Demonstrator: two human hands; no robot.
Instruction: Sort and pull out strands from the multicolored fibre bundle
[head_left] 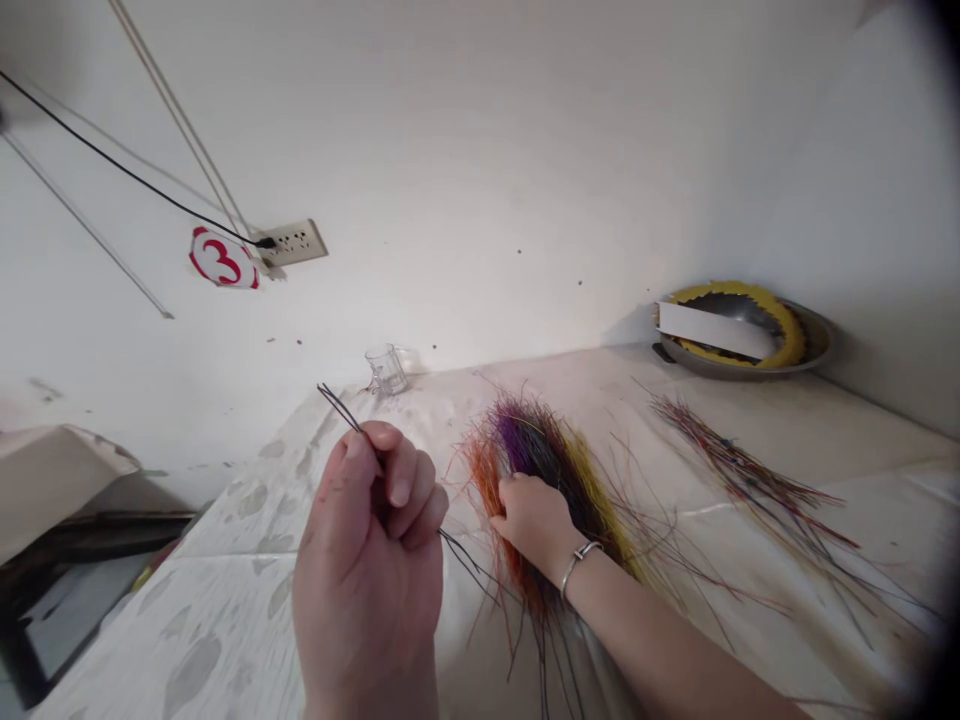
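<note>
Pinching fibres [336, 406], left hand [367, 570] | right hand [531, 522] on bundle [536, 445] | tray [819, 335]: yellow ring [787, 320]

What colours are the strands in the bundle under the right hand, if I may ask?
The bundle is orange, purple, black and yellow, in the head view.

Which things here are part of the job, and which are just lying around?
Part of the job: dark strands in the left hand; the orange, purple and yellow bundle under the right hand.
Lying about: glass mug; metal dish; wall socket.
</note>
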